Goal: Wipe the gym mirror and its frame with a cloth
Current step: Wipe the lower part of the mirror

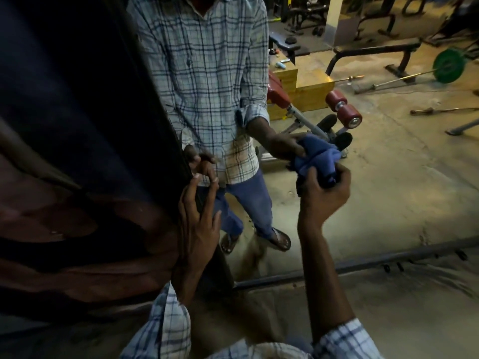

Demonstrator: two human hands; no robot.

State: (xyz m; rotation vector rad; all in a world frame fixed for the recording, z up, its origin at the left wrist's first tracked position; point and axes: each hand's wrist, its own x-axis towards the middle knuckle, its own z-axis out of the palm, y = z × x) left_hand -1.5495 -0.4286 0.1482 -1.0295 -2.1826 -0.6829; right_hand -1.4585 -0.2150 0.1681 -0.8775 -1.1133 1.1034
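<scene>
Gym benches show reflected in the mirror [388,177], hard, smooth and breakable; the right hand [324,198] clamps a bunched blue cloth [318,159], soft and light, against the glass; the left hand [199,224], fingers straight, rests on the dark frame [217,265].

Checked shirt [166,322] — white, blue lines, sleeves [344,338] rolled up

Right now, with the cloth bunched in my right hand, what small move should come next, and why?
Probably sweep the cloth left across the mirror toward the frame. Your right hand grips it bunched against the glass, brownish smears seem to lie between it and the frame, and the straight fingers of your left hand touch that frame.
</scene>
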